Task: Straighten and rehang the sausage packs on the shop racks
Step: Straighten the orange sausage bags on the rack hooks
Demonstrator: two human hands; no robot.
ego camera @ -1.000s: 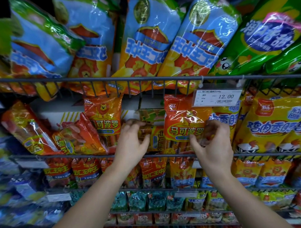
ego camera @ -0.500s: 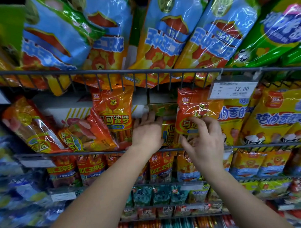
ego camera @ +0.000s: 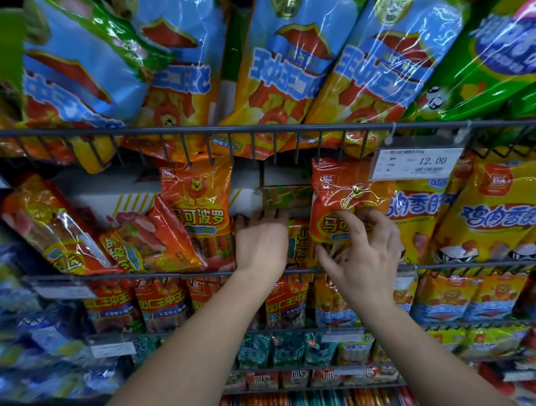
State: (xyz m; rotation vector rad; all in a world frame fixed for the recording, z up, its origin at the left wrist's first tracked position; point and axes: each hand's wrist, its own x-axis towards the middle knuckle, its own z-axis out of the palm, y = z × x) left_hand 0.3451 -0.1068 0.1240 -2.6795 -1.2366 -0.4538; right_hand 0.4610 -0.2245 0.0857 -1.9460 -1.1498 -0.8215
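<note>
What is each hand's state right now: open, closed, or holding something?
Left hand: open, fingers straight, nothing seen in it.
Right hand: fingers curled against the orange sausage pack; a grip cannot be told.

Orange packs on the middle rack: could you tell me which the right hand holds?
The pack beside the price tag, right hand on it; the others sit farther left.
</note>
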